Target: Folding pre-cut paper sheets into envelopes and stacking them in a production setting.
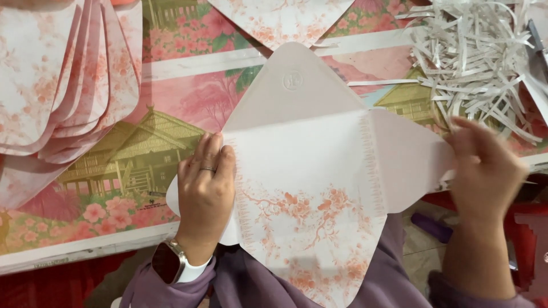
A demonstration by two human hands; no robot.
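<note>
An unfolded envelope blank (308,188), white with pink-orange blossom print, lies on the flowery table mat (171,108). Its top flap points away and its bottom flap hangs over the table's front edge toward my lap. My left hand (204,191), with a ring and a wrist watch, lies flat on the left side flap and presses it down. My right hand (485,168) pinches the tip of the right side flap, which is spread outward to the right.
A fanned stack of the same blossom-print envelope blanks (57,85) lies at the far left. Another blank (279,20) sits at the top centre. A heap of thin white paper strips (479,63) fills the top right. Red furniture (531,239) stands below right.
</note>
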